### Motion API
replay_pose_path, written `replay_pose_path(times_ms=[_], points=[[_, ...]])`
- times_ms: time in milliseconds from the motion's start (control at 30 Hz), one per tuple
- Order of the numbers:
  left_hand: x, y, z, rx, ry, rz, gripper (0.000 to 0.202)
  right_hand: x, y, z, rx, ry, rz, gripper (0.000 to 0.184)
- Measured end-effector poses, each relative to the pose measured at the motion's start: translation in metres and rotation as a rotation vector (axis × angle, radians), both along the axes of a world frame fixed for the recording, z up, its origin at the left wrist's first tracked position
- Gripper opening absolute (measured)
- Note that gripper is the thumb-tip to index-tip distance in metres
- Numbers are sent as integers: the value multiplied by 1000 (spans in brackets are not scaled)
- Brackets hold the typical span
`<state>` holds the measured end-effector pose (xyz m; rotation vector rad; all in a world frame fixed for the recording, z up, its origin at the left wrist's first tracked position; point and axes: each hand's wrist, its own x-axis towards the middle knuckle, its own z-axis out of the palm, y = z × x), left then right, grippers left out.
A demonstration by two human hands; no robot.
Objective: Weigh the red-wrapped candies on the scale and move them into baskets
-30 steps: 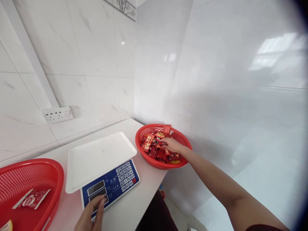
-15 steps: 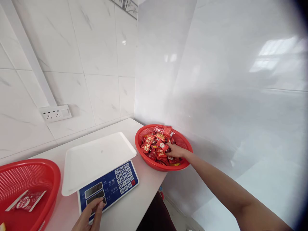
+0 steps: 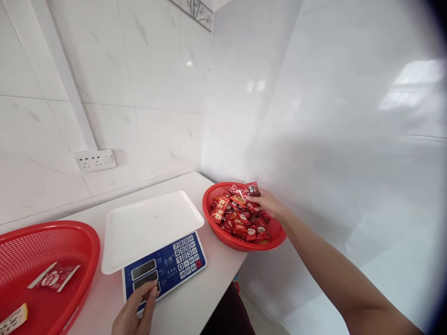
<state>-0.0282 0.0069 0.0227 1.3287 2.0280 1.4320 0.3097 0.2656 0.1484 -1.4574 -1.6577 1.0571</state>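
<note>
two red baskets, one scale: the right hand [image 3: 267, 203], arm stretched out, pinches a red packet [image 3: 252, 189] over the packet-filled basket [image 3: 244, 243] beneath it. the left hand [image 3: 134, 311], fingers loosely curled, touches the scale [image 3: 164, 265] front; the second basket [image 3: 52, 232] beside it holds two packets.

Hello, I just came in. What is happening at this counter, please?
A person's right hand holds a small red wrapped sweet above the round red plastic basket full of red wrapped sweets. The left hand touches the front of the blue electronic scale, whose white tray is bare. A second red basket sits at the left.
</note>
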Motion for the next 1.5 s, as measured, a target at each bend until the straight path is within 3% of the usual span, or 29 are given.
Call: replay_pose_path(times_ms=[100,367,567,667,867,1067,1333,1500], points=[[4,-1,2,51,35,-30,31,-39,-7,3,-48,111,138,30],[5,-4,2,161,154,-69,26,-182,-36,-2,-243,207,586,29],[6,-5,1,152,175,-112,22,-234,-42,-7,-252,121,657,35],[7,-5,1,160,186,-117,20,-240,-37,-9,-228,60,628,30],[8,-6,3,171,220,-129,19,-227,-27,-16,-169,-10,541,39],[10,-7,3,214,276,-153,17,-205,-34,-8,-161,48,542,40],[15,-9,11,222,369,-420,12,-185,-50,-3,-147,53,610,45],[18,-9,12,196,374,-451,11,-183,-50,-8,-61,2,635,44]])
